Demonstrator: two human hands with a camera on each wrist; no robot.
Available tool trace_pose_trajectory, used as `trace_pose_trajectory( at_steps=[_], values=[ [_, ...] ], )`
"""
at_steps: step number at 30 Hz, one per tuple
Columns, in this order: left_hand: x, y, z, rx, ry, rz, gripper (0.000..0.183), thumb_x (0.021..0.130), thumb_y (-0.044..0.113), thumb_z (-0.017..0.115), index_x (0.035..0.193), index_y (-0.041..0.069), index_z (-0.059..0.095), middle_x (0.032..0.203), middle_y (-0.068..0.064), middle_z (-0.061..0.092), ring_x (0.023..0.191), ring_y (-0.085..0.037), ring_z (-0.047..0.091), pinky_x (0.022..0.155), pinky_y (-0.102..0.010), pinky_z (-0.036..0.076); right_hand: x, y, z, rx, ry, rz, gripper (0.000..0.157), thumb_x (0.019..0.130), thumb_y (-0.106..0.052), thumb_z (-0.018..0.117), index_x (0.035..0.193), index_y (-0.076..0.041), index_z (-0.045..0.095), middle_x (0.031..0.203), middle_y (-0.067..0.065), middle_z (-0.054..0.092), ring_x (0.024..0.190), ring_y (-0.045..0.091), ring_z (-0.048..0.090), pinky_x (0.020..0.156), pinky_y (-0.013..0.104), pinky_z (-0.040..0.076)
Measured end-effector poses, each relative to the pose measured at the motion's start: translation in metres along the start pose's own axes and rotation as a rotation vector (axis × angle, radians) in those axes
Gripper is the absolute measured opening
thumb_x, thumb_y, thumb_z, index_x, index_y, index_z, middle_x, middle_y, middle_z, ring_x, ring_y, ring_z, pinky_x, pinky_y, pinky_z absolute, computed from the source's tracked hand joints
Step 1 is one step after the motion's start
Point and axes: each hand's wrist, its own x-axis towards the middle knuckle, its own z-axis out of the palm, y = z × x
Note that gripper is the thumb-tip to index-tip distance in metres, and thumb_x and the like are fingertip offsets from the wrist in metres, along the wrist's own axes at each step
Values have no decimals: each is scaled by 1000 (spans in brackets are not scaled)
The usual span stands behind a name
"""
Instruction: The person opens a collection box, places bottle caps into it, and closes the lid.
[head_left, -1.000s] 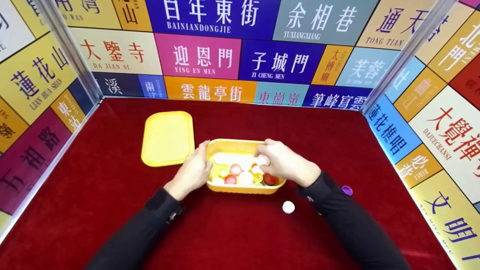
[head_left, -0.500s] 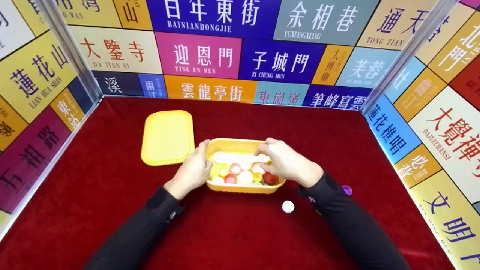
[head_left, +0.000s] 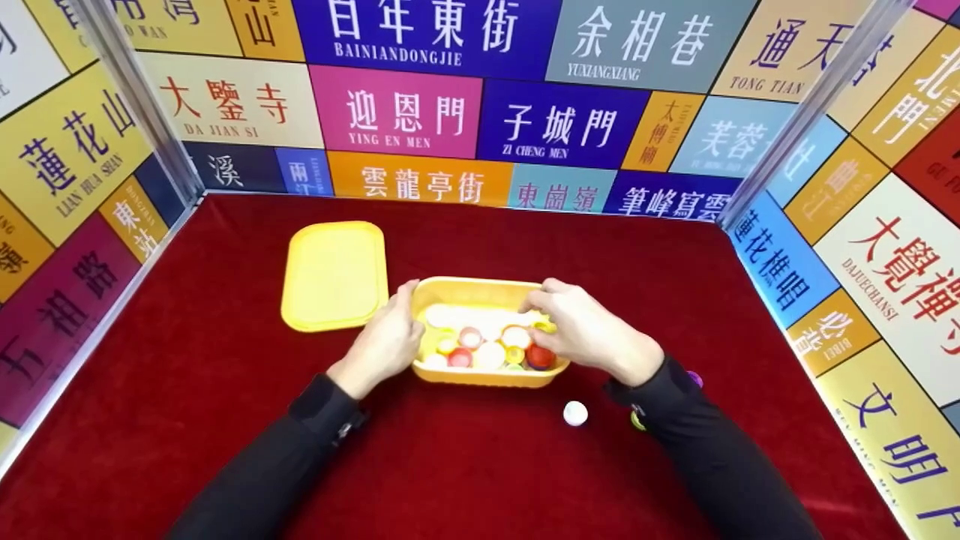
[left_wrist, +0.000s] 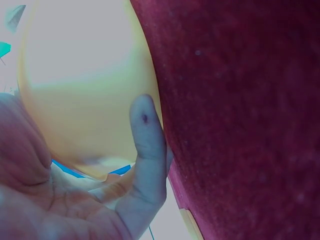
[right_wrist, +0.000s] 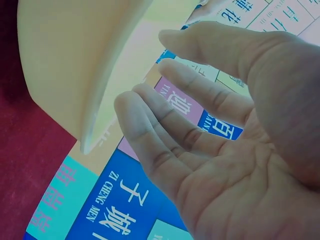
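A yellow plastic box stands on the red cloth, holding several round bottle caps in white, yellow, pink and red. My left hand grips the box's left end; in the left wrist view one finger lies along the yellow outer wall. Over the right end of the box is my right hand, its thumb apart from the bent, relaxed fingers. The right wrist view shows nothing between those fingers, which are close beside the box rim. A white round cap lies on the cloth in front of the box.
The flat yellow lid lies behind and left of the box. A green cap and a purple cap lie to the right, partly hidden by the right sleeve. Panels with printed signs wall in the back and sides.
A white cap held by my right hand has been let go into the box. The hand has since drawn slightly to the right. My left hand stays on the box.
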Motion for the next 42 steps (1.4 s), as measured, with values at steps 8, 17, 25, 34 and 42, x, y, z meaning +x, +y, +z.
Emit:
trace_pose_trajectory(
  at_steps=[8,17,25,34,42],
  values=[
    [0,-1,0,0,-8,-5,70,109,3,57,175,-6,36,167,-34,59,152,-47,65,125,-60,56,-22,8,-4,-23,70,-9,29,100,-10,90,127,-5,83,112,16,73,94,28,67,85,41,61],
    [1,-1,0,-3,-20,-16,70,110,3,57,176,-5,35,168,-33,59,152,-46,65,126,-59,55,-52,18,-10,-11,133,9,30,99,-5,90,128,-2,82,113,15,75,96,29,75,87,45,69],
    [1,-1,1,-6,-9,-22,71,107,2,56,176,-4,36,168,-32,60,154,-45,64,127,-59,54,-83,31,-12,-3,146,89,28,99,-5,90,127,-6,83,113,11,75,96,23,75,88,45,68],
    [1,1,0,-6,-9,-12,71,108,3,57,176,-5,36,170,-33,58,156,-47,62,129,-60,53,-121,48,-6,4,29,134,28,96,-13,94,123,-10,85,109,6,76,97,27,77,87,42,67],
    [1,-1,0,-3,-13,-17,71,109,2,57,176,-5,35,169,-33,58,156,-47,62,129,-60,52,-144,56,-1,63,-121,161,35,88,-21,102,119,-16,87,110,0,76,99,23,77,89,35,65]
  ],
)
